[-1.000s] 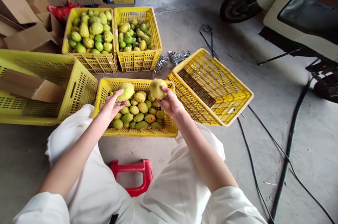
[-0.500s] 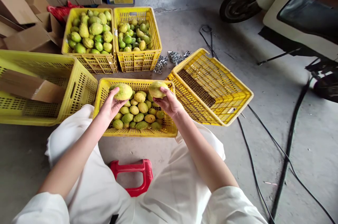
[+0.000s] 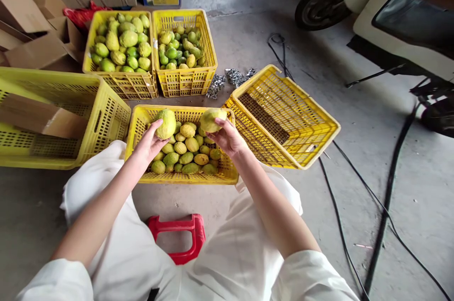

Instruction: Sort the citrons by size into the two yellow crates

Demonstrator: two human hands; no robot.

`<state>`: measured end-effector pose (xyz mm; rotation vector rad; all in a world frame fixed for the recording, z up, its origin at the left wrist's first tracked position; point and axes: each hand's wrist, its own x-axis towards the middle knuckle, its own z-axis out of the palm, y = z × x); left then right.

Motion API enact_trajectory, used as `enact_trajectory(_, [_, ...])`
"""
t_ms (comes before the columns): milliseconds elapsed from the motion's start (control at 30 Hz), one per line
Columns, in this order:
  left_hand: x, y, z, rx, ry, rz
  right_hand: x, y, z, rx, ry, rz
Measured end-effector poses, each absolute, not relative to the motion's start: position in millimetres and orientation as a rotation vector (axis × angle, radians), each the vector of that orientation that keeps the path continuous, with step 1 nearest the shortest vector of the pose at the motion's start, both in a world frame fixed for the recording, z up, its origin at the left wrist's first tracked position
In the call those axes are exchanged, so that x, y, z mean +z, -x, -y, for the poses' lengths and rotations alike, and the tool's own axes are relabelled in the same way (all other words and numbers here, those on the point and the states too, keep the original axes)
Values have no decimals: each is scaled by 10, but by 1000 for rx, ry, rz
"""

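Observation:
My left hand (image 3: 150,142) is closed round a yellow-green oval fruit (image 3: 166,124), held upright over the left part of a yellow plastic crate (image 3: 184,178). In my right hand (image 3: 229,138) is a second yellow-green fruit (image 3: 212,120), lying more sideways near the crate's back right corner. The two fruits are apart, both above the crate. Inside it lie several smaller yellow and green fruits (image 3: 191,144), partly hidden by my hands. The fingers under each held fruit are only partly visible.
A yellow crate (image 3: 308,102) stands askew on the right, a larger one (image 3: 102,126) with cardboard on the left. Behind are two fruit-filled crates (image 3: 122,83) (image 3: 184,86). A red stool (image 3: 198,235) is between my legs. Black cables (image 3: 386,197) and a vehicle (image 3: 369,17) are at right.
My left hand has turned its fruit from lying sideways to upright and shifted it slightly right. The right hand and its fruit have barely moved.

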<state>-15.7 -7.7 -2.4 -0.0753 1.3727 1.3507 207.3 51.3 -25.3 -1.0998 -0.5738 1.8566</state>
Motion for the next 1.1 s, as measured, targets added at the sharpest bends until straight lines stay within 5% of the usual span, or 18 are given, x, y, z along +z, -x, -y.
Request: enact_trajectory(1100, [3, 142, 81, 1389, 117, -1237, -410, -2078, -572, 1852, 1097, 529])
